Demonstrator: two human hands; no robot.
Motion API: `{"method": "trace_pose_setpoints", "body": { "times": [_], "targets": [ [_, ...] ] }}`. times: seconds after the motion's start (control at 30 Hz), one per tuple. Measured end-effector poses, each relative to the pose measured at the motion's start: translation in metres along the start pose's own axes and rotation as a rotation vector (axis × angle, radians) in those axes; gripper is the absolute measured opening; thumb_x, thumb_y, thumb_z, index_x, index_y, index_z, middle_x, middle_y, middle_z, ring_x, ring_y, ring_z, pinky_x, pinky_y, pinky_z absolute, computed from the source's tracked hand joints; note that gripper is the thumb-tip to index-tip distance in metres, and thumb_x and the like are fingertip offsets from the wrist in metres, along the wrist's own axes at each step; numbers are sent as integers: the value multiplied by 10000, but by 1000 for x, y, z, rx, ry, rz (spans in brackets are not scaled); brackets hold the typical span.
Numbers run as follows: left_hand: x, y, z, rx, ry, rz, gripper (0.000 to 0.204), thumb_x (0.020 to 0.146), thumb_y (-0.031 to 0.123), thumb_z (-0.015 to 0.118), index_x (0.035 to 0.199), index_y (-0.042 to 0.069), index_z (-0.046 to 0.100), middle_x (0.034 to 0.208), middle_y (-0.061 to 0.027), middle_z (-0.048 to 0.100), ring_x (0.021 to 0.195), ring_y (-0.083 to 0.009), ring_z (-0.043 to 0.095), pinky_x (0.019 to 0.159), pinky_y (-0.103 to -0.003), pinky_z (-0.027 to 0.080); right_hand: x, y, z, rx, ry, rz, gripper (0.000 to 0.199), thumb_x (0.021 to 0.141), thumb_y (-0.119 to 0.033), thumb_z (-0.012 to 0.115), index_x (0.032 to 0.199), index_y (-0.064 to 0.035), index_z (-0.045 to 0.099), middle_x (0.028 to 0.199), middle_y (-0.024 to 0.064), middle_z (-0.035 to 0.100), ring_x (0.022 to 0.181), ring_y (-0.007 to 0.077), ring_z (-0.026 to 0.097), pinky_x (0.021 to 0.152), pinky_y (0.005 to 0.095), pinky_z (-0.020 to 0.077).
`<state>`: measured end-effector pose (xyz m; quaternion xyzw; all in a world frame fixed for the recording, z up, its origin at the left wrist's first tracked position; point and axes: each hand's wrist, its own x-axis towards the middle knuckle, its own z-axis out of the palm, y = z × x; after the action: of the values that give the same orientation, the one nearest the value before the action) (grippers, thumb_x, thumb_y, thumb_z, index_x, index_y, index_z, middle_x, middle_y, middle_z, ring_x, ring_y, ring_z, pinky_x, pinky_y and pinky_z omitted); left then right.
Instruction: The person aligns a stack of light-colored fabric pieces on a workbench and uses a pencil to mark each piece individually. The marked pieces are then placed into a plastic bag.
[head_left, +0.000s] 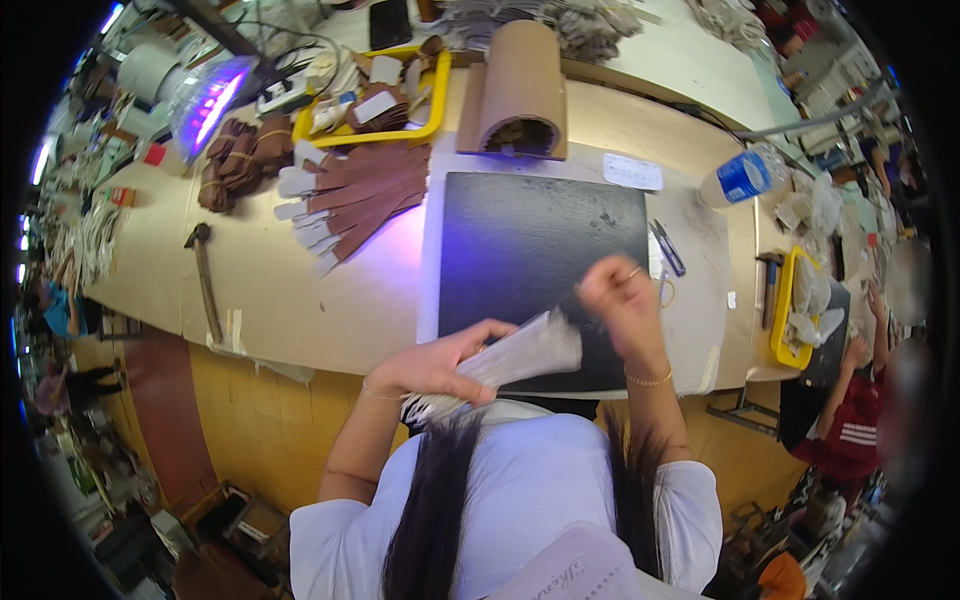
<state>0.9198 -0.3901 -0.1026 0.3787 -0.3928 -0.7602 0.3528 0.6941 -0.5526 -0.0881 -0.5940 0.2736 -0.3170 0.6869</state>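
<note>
My left hand (445,362) is closed round a bundle of thin whitish-grey strips (535,355), held above the near edge of a black mat (545,235). The strips fan out toward the right, and their other ends stick out below my palm. My right hand (620,295) hovers over the mat's right side, just past the strips' ends and apart from them. Its fingers are curled together and somewhat smeared by motion; what they pinch, if anything, does not show. Small dark-handled snips (667,248) lie right of the mat.
Brown strips with pale ends (365,195) fan out at the left, near a hammer (204,280). Behind are a yellow tray (435,95), a brown half-round form (522,85) and a lit lamp (212,108). A bottle (740,178) stands right; another person (850,430) works beyond.
</note>
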Motion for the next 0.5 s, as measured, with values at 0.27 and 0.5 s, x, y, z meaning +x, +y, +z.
{"method": "trace_pose_setpoints", "body": {
  "times": [0.27,0.5],
  "targets": [
    [39,-24,3,-576,96,-90,576,821,209,747,1290,-31,514,1006,-141,668,873,-235,705,783,-342,573,35,19,-98,-420,882,-480,167,971,-217,717,946,-56,679,984,8,588,961,132,571,834,259,465],
    [77,-15,12,-766,231,-28,505,861,250,677,1255,-36,541,1006,-153,663,854,-261,703,727,-366,591,1,28,-152,-579,777,181,202,947,-201,738,1038,-24,699,924,26,709,914,104,657,851,234,509]
  ]
}}
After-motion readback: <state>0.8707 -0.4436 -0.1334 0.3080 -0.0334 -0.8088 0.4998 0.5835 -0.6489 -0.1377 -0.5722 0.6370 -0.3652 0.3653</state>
